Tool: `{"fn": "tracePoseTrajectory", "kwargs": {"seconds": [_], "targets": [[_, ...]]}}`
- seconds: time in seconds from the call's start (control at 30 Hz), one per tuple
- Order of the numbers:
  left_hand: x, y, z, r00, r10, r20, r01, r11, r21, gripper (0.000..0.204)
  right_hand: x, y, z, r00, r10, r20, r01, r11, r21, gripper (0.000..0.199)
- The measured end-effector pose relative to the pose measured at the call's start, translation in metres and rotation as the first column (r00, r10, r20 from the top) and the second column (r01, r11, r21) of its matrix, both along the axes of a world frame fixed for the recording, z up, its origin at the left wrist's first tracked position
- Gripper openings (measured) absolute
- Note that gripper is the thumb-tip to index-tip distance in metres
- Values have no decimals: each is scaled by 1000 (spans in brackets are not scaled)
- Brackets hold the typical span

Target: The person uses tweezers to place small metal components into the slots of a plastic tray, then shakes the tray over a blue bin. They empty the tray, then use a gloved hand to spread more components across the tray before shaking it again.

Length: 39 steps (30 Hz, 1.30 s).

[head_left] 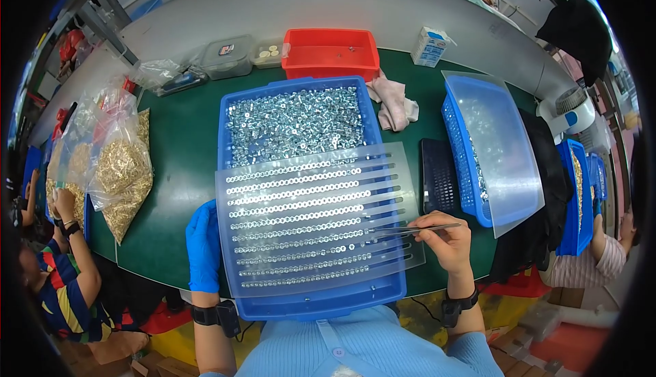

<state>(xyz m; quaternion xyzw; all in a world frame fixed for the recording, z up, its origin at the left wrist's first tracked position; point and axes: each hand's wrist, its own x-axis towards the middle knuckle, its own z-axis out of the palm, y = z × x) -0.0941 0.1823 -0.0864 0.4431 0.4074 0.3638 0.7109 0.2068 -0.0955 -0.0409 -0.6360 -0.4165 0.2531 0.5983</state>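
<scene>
Workbench [181,144] in green, grey partition [260,9] behind, right fingers [441,220] pinching tweezers [404,229], grip of left fingers [201,225] unclear

A blue tray [373,120] of small silvery metal parts [294,120] sits on the green desk [181,138], a translucent slotted sheet [403,179] across its nearer half, ring-like pieces [297,209] lining the slots. The blue-gloved left hand [203,250] is at the tray's left side; right of the tray, the bare right hand [447,244] pinches tweezers [434,226]. Behind the tray stands a red bin [331,73].
</scene>
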Motion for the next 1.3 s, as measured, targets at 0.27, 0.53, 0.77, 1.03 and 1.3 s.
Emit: {"fn": "tracePoseTrajectory", "kwargs": {"seconds": [0.27,0.53,0.77,1.03,1.3], "targets": [[0,0,-3,1000,18,8,-18,1000,-2,30,-2,-2,-1,999,-18,-36,18,1000,15,15],[1,-1,-2,1000,17,2,-17,1000,3,30,-9,-5,-1,988,-122,97,124,992,-18,11],[1,0,-5,1000,3,19,-3,1000,6,30,-10,-6,-1,985,-160,61,154,985,83,14],[1,-3,3,999,42,-28,-42,999,1,29,-4,-10,-24,793,-489,363,500,863,70,20],[-5,11,18,983,-162,-91,164,986,18,47,-5,-23,-34,747,-219,628,382,914,-137,27]]}}
